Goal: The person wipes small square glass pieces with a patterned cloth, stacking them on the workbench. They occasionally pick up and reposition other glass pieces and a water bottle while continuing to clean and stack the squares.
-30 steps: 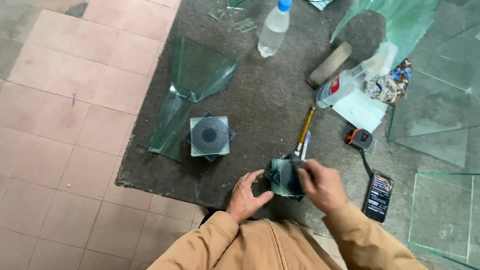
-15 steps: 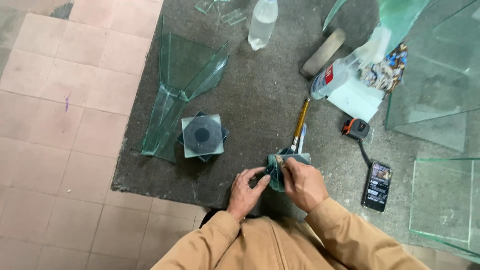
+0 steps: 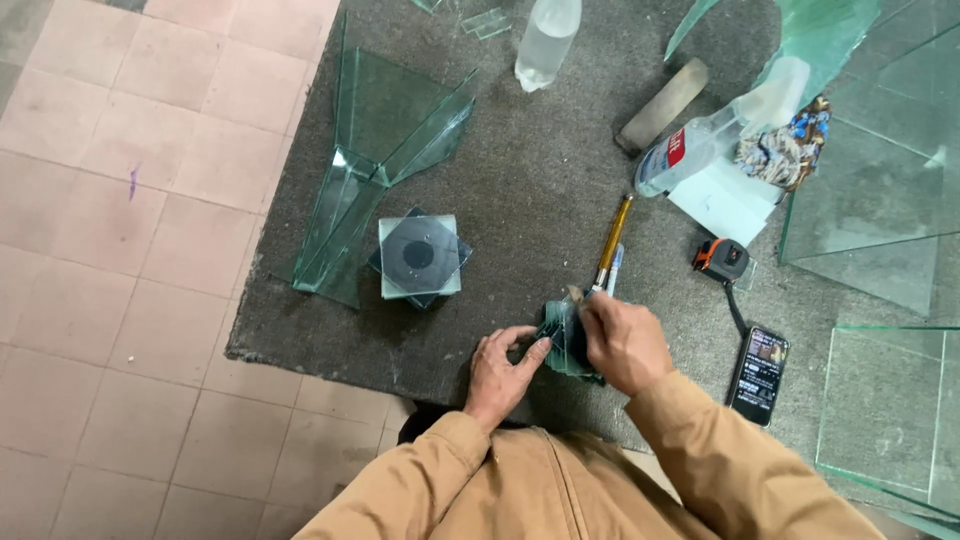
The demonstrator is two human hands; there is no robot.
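Your left hand (image 3: 503, 370) and right hand (image 3: 622, 343) both close on a small stack of glass squares (image 3: 562, 337), held between them on the grey mat (image 3: 540, 190); the stack appears tilted, though your fingers hide much of it. It sits just below the yellow-handled tool (image 3: 612, 243). Left of that tool lies another glass stack with a dark disc (image 3: 418, 256). Right of it: tape measure (image 3: 722, 258), then phone (image 3: 759, 374).

The one camera sits on the person's head, looking almost straight down from close above. Tan sleeves (image 3: 690, 460) enter at 6 o'clock; the dark mat (image 3: 540, 170) runs toward 12.
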